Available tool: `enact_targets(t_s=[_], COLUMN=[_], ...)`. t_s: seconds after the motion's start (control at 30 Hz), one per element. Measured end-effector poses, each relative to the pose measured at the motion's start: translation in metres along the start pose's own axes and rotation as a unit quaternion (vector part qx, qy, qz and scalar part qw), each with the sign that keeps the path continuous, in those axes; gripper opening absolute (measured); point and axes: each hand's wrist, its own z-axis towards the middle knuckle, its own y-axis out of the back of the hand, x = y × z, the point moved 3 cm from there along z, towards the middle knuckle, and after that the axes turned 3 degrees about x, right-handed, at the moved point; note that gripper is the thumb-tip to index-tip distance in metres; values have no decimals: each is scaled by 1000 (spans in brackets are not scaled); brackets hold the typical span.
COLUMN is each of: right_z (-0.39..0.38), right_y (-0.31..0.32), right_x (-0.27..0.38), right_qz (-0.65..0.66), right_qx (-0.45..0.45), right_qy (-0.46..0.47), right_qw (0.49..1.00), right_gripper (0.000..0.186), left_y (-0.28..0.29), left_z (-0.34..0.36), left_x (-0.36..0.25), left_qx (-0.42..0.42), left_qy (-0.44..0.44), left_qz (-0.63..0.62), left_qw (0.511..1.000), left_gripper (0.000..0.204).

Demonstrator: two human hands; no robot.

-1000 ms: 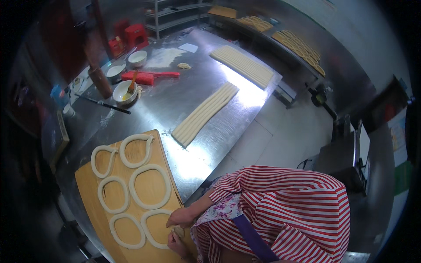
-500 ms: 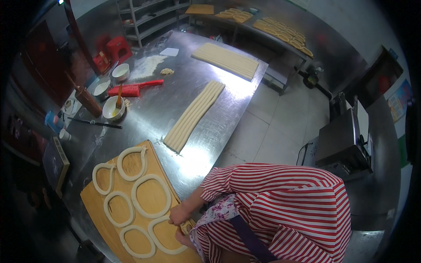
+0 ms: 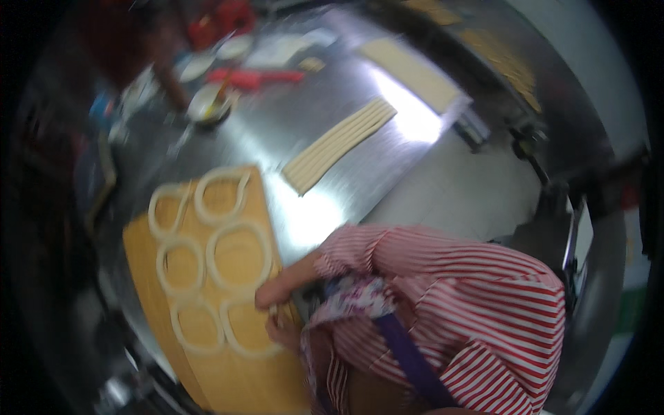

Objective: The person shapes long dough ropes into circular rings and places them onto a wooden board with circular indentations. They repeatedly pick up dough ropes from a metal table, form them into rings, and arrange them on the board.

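My right hand (image 3: pixel 272 293) and my left hand (image 3: pixel 282 329) meet at the right edge of a wooden board (image 3: pixel 256 389). Both are closed, with fingertips pressed together at the joining point of a pale dough ring (image 3: pixel 243 351). A small pale bit of dough shows between the fingers; motion blur hides the exact grip. More dough rings lie flat on the board, among them a large ring (image 3: pixel 211 257) and a teardrop-shaped ring (image 3: pixel 153 213).
Beyond the board, dough cut into long strips (image 3: pixel 339 146) and a wider dough slab (image 3: pixel 411 72) lie on the metal table (image 3: pixel 277 135). Across the table are a white bowl (image 3: pixel 200 105) with a brush, a red-handled tool (image 3: pixel 238 78) and scattered flour (image 3: pixel 280 50).
My view has swung, so the table and board appear shifted and blurred. Both hands stay together at the same dough ring, the right now covering more of its join.
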Motion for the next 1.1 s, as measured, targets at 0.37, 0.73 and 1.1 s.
enact_targets(t_s=[0.37, 0.73, 1.1], right_z=[120, 164, 176], right_y=[-42, -75, -124], right_x=[51, 77, 92], right_qz=[77, -18, -20], right_qx=[31, 77, -5], right_qy=[71, 70, 78], right_qw=[994, 994, 997], right_gripper=[15, 20, 25], left_y=[83, 111, 110], left_z=[-45, -95, -127], left_x=[93, 122, 179], left_qx=[-48, -42, -104], left_qy=[141, 197, 93], left_qz=[-79, -46, 19], left_qw=[986, 978, 990], left_gripper=[23, 39, 28])
